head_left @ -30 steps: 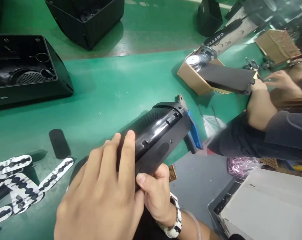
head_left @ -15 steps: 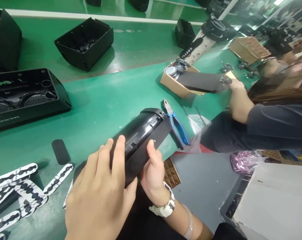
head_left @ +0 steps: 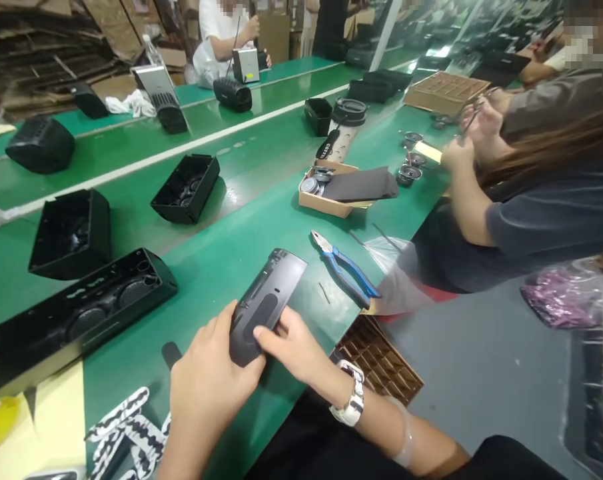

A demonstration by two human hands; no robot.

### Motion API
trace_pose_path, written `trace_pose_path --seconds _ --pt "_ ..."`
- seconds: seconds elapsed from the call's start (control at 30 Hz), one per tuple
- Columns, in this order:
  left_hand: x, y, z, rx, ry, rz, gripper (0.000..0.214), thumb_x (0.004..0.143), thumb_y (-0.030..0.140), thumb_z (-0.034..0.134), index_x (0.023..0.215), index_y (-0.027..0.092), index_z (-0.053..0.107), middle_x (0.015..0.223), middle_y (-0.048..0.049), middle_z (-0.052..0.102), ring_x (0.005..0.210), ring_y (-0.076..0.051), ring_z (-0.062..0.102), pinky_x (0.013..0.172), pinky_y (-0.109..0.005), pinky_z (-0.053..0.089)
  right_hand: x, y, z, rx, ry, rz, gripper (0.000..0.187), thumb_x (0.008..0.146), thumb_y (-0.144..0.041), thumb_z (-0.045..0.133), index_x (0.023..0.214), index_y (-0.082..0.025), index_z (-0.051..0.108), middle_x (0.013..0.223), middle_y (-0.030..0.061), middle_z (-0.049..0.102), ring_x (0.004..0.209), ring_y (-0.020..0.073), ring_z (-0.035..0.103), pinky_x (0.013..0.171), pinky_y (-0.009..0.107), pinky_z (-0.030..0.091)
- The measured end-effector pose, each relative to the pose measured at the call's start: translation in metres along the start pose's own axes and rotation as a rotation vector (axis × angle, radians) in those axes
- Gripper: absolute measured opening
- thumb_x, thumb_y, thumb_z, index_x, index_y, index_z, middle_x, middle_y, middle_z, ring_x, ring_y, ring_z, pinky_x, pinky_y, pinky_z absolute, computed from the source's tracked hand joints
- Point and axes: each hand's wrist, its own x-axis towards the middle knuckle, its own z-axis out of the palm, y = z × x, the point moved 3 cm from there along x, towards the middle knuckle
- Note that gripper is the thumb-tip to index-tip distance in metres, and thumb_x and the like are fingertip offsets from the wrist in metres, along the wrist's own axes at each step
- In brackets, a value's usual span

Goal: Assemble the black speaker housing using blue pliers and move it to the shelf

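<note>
Between my hands is a black speaker casing [head_left: 292, 270], tilted so that its flat side faces up. A dark, long oval pad [head_left: 265, 308] lies on that flat side. My left hand [head_left: 208, 380] wraps the near left end, fingers around the edge. My right hand [head_left: 296, 343] grips the other side, its thumb at the lower end of the pad. A loose dark oval pad [head_left: 170, 354] lies on the bench by my left hand. Black-and-white strips [head_left: 131, 430] are heaped below it. Blue-handled pliers [head_left: 348, 272] rest beyond the casing.
To the left, a long open speaker housing [head_left: 126, 319] stands on the green bench [head_left: 251, 230]. Further open housings [head_left: 186, 190] sit behind it. A cardboard box [head_left: 326, 202] of parts stands ahead, beside a patterned cup [head_left: 344, 137]. A co-worker's arm [head_left: 468, 200] reaches in from the right.
The casing has been turned so that its flat side with the oval pad shows. My right thumb has moved down onto the pad's end. The view has lifted, showing more of the bench.
</note>
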Motion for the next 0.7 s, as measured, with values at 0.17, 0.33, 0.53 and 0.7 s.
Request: trace_pose_path --seconds 0.17,0.33,0.53,0.7 --pt "0.001 0.0 -0.002 -0.031 -0.022 -0.049 0.05 0.078 0.029 0.045 0.128 0.025 0.042 0.115 -0.0031 0.06 0.094 -0.025 0.058 0.067 -0.034 0.046 0.002 0.003 0.009 0.076 -0.006 0.024 0.035 0.063 -0.01 0.06 0.097 -0.017 0.054 0.092 0.0003 0.061 0.082 0.015 0.057 0.076 0.028 0.045" --pt "-0.001 -0.002 -0.001 -0.052 -0.002 -0.061 0.053 0.077 0.033 0.048 0.129 0.026 0.042 0.113 -0.0005 0.061 0.092 -0.025 0.059 0.07 -0.034 0.046 0.011 -0.003 0.002 0.114 -0.025 0.053 0.022 0.061 -0.016 0.064 0.082 -0.015 0.063 0.079 0.0 0.064 0.075 0.0147 0.056 0.07 0.026 0.045" --pt "0.001 -0.007 0.001 -0.095 -0.009 -0.064 0.053 0.078 0.039 0.052 0.128 0.028 0.043 0.108 0.0003 0.064 0.088 -0.024 0.061 0.07 -0.033 0.046 0.018 -0.001 -0.002 0.11 0.009 0.07 0.008 0.062 -0.022 0.058 0.059 -0.015 0.06 0.058 -0.0013 0.058 0.052 0.0112 0.048 0.052 0.023 0.04" --pt "0.002 -0.007 0.0 -0.077 -0.004 -0.069 0.053 0.077 0.039 0.052 0.128 0.028 0.044 0.105 0.0 0.064 0.088 -0.024 0.061 0.071 -0.033 0.046 0.026 0.008 -0.002 0.046 0.155 0.014 0.03 0.071 -0.033 0.052 0.047 -0.015 0.052 0.045 -0.0006 0.048 0.043 0.0107 0.043 0.045 0.024 0.034"
